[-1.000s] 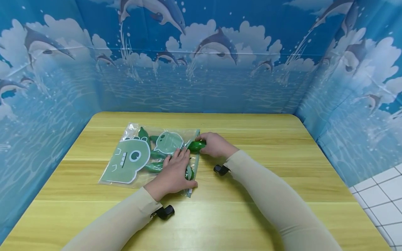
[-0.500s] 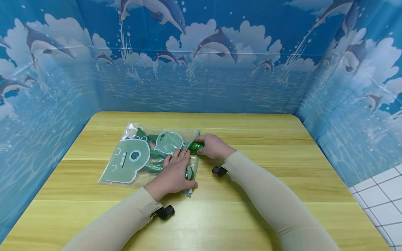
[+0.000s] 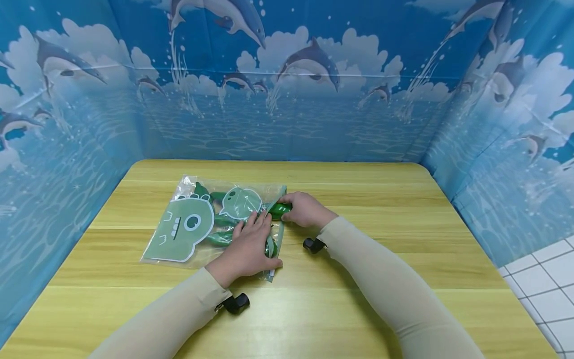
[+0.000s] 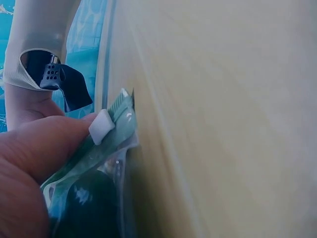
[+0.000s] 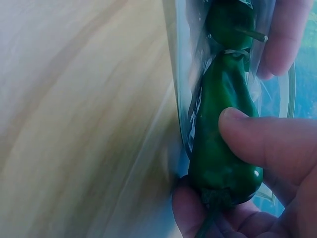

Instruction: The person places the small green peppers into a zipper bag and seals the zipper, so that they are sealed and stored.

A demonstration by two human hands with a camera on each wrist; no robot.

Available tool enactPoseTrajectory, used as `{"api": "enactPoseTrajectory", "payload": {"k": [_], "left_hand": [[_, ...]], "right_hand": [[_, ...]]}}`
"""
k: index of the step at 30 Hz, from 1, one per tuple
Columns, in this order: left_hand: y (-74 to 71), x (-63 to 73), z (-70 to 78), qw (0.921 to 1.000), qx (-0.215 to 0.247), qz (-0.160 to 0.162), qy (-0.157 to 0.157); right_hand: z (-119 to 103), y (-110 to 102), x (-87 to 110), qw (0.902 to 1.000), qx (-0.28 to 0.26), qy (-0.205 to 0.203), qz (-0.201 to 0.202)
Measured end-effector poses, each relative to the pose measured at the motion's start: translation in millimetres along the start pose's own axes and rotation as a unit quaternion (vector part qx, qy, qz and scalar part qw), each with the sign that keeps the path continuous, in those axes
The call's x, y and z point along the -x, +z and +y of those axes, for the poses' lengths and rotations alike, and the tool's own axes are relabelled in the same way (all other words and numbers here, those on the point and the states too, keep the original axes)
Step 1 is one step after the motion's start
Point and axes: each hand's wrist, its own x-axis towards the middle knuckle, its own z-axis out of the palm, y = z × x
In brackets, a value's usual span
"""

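A clear zip bag [image 3: 157,252] with green cartoon monster prints lies on the table, its mouth toward the right. Several green peppers [image 3: 219,239] show through its plastic. My left hand [image 3: 245,252] rests on the bag near the mouth, fingers spread. In the left wrist view its thumb [image 4: 54,141] is beside the white zip slider [image 4: 101,127]. With thumb and fingers, my right hand [image 3: 309,209] holds a green pepper [image 5: 225,134] by its stem end. That pepper's narrow end is inside the bag mouth, near another pepper [image 5: 230,25] in the bag.
The wooden table [image 3: 358,189] extends around the bag. Blue dolphin-print curtains [image 3: 291,119] stand behind it and at both sides. White tiles [image 3: 547,284] show at the lower right. A black wrist camera [image 3: 236,303] sits below the left wrist, another [image 3: 314,245] below the right.
Over the first half second, my right hand shifted slightly left with the pepper, and a pepper at the bag's far end moved a little left. Since then almost nothing has moved.
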Motion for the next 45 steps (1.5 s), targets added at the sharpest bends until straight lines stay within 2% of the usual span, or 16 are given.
{"api": "enactPoseTrajectory", "payload": {"k": [19,35,45], "left_hand": [[-1.4,0.6,1.6,1.0000,0.006,0.000,-0.001],[-0.5,0.6,0.4,1.0000,0.004,-0.004,0.000],[-0.1,1.1,0.5,1.0000,0.007,0.001,0.003]], "right_hand": [[0.6,1.6,0.8,0.9999,-0.013,0.008,0.002],[-0.8,6.4,-1.6,0.9997,0.010,-0.022,0.007],[10.3,3.6,10.5,0.9990,-0.039,-0.023,0.001]]}}
